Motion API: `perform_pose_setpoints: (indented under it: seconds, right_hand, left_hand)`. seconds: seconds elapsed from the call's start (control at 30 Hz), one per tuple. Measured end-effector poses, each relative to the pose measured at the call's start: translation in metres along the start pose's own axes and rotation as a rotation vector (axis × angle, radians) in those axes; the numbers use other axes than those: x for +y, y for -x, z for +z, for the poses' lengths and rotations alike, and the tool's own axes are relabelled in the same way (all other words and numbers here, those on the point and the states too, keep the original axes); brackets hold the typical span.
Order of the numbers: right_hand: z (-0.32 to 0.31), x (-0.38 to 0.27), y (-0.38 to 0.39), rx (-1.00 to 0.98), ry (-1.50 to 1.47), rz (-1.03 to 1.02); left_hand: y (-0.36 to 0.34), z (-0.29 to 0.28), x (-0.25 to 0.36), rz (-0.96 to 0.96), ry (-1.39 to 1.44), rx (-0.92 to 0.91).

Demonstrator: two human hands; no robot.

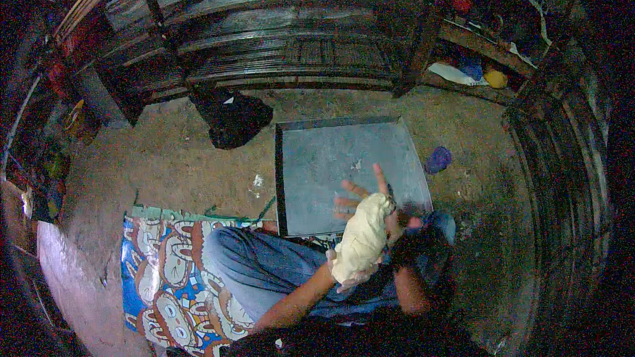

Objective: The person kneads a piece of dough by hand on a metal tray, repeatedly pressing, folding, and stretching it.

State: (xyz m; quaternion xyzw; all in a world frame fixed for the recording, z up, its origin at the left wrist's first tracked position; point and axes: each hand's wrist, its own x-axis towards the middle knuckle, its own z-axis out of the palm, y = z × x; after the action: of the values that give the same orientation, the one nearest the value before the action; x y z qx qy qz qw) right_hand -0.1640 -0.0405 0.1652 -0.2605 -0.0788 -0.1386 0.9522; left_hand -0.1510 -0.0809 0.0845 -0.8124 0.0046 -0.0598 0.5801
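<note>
You will find no labels, signs or screens. One black bag (231, 118) sits slumped on the dirt floor (178, 158) at 11 o'clock. One white flat packet (456, 74) lies on the low shelf (476, 86) at 2 o'clock; its detail is unclear.

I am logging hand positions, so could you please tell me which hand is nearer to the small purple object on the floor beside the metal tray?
Right. The right hand is raised over the flat grey metal tray, left of the small purple object; the left hand is lower, under the pale dough.
</note>
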Motion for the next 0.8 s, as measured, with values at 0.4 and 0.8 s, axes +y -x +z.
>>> perform_pose_setpoints:
  seconds: [0.4,0.8]
  right_hand:
    - [-0.048,-0.032,-0.019,0.398,1.123,0.002]
    - [-0.018,-0.015,0.002,0.378,1.222,-0.097]
  left_hand:
    - [-0.048,0.140,-0.078,-1.716,-2.651,0.993]
    - [-0.047,0.181,-0.036,-1.693,-2.006,1.177]
